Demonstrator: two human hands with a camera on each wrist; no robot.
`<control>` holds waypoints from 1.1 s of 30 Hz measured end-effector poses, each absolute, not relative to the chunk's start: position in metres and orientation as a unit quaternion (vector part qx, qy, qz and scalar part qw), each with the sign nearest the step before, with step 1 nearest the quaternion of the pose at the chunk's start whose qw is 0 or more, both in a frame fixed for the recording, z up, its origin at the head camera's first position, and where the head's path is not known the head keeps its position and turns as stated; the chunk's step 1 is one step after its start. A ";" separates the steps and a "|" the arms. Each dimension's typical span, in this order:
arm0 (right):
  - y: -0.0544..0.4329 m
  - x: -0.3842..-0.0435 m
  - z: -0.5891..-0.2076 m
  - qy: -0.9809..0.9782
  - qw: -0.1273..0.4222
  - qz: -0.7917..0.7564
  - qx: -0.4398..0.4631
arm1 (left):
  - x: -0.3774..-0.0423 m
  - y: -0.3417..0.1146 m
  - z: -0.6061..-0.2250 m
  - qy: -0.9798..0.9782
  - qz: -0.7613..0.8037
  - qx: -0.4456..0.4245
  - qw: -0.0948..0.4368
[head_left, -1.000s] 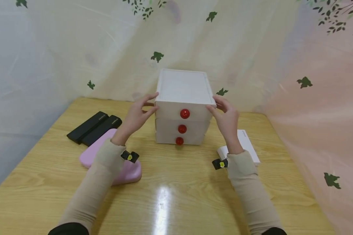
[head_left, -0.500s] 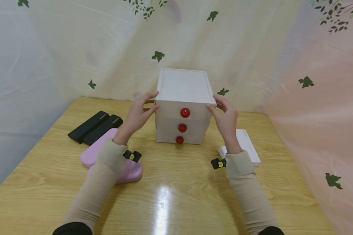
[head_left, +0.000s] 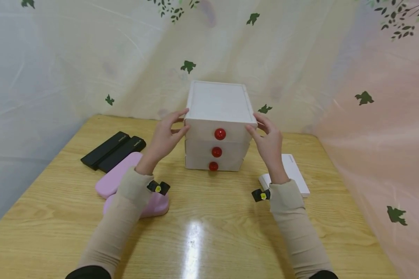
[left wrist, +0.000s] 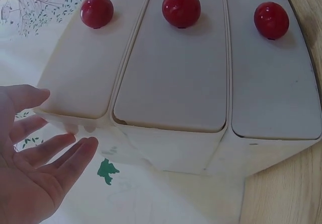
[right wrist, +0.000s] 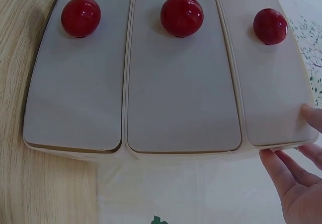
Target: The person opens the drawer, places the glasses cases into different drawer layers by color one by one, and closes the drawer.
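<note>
Right near the back of the bench [head_left: 209, 209], a white drawer box [head_left: 219, 101] is stood upright. Its three drawers [head_left: 199, 149] are stacked one over the other, and all of them are pushed in. A round red knob [head_left: 220, 134] is fixed to the front of each one.

The top front corner on the left is grasped by the left hand [head_left: 162, 137]. The thumb is put at the front and the other fingers are put by the side, so the corner is pinched between them. The top front corner on the right is grasped in the same way by the right hand [head_left: 270, 145]. Its thumb is laid on the front of the top drawer, and its other fingers are bent round to the side.

Both arms are covered by tan sleeves [head_left: 120, 217]. A small black piece [head_left: 163, 188] with a yellow spot is worn at each wrist.

On the left of the bench, two long black cases [head_left: 105, 150] are laid side by side. Near them, two smooth purple things [head_left: 116, 176] are partly hidden by the left arm, and what they are cannot be told. On the right, a flat white pack [head_left: 295, 172] is set down, partly covered by the right arm.

Behind the bench, a pale sheet [head_left: 143, 46] is hung, and green leaves [head_left: 187, 66] are printed on it.
</note>
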State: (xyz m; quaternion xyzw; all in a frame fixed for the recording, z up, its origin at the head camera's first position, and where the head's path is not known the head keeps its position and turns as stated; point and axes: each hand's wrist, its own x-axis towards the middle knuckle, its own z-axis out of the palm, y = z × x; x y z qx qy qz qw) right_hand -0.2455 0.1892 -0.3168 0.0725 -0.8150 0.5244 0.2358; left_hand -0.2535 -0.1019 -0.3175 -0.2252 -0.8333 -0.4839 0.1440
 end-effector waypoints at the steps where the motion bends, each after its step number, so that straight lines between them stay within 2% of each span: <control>1: 0.189 -0.245 -0.317 -0.817 0.235 0.522 0.071 | -0.253 -0.102 -0.318 -0.833 -0.485 -0.225 0.144; 19: 0.190 -0.245 -0.319 -0.815 0.215 0.534 0.069 | -0.231 -0.107 -0.320 -0.824 -0.496 -0.217 0.167; 33: 0.192 -0.238 -0.323 -0.814 0.229 0.527 0.086 | -0.223 -0.105 -0.324 -0.828 -0.493 -0.209 0.169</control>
